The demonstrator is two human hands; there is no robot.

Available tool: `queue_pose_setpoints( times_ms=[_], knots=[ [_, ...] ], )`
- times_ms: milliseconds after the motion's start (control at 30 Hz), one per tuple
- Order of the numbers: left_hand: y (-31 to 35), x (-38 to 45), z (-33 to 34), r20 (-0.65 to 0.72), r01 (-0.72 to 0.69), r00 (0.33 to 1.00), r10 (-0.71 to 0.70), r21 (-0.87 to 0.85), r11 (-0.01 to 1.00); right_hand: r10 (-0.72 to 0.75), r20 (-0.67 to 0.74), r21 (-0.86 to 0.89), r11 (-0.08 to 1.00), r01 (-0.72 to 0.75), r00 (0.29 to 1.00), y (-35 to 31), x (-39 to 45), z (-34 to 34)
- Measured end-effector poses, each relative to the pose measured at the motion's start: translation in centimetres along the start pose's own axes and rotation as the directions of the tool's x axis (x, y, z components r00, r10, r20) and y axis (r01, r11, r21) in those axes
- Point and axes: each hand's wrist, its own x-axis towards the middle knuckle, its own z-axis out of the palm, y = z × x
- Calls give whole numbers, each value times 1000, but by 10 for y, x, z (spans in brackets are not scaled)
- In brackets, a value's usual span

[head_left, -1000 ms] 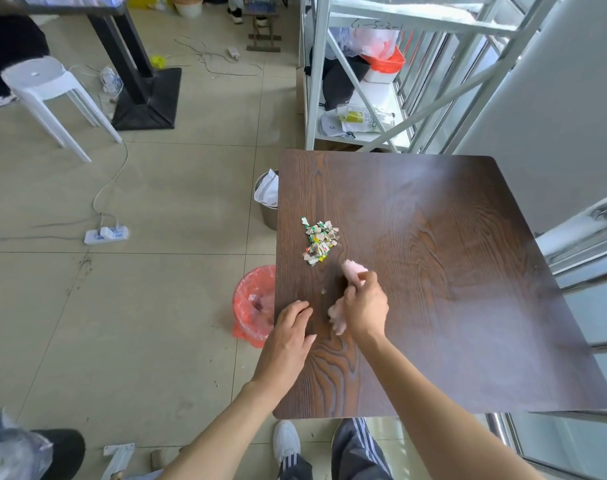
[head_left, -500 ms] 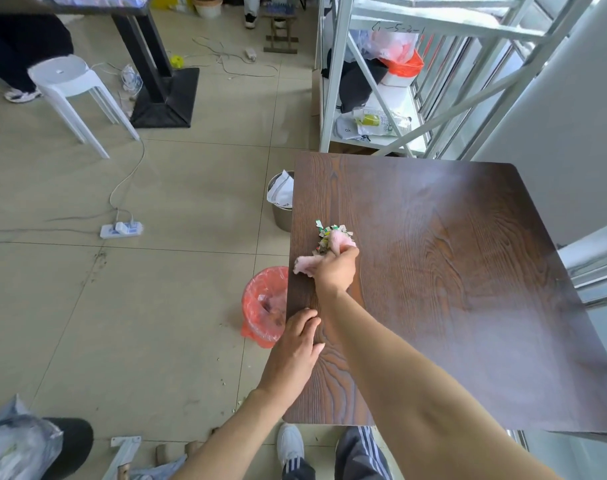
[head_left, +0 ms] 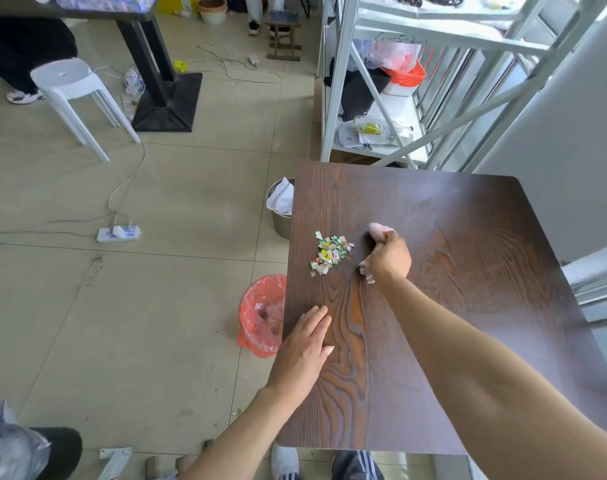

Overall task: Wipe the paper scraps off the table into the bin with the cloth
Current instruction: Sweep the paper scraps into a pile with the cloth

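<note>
A small heap of coloured paper scraps point(head_left: 330, 251) lies near the left edge of the dark wooden table point(head_left: 468, 306). Just right of the heap, my right hand point(head_left: 388, 259) grips a crumpled pink cloth point(head_left: 379, 231), which sticks out above and below the fist. My left hand point(head_left: 307, 344) rests flat on the table's left edge, fingers apart, holding nothing. On the floor beside that edge stands the bin point(head_left: 260, 315) lined with a red bag, below and left of the scraps.
A metal pail point(head_left: 281, 211) with white paper stands on the floor by the table's far left corner. A white metal shelf rack point(head_left: 381, 98) is behind the table. A power strip point(head_left: 118, 233), cables and a white stool point(head_left: 75, 95) occupy the floor to the left.
My right hand with the cloth went from near the table's front up to the left edge over the scraps, then swung back to the right of the heap. The left hand flattened.
</note>
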Motion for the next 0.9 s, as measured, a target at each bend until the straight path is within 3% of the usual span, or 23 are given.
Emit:
queue_pose_setpoints(
  times_ms=[300,533,800,900],
  knots=[
    [4,2,11,-37,47,998,-46,37,998,-201,1,19,979,201,980,-13,-6,41],
    [2,3,10,-81,14,997,-10,57,998,-275,48,85,959,270,960,-34,-15,62],
    [5,7,4,-57,14,998,-10,77,997,-483,186,131,875,466,856,-43,-5,66],
    [5,7,3,-46,17,999,-13,76,997,-465,151,47,885,464,872,-41,10,56]
  ],
)
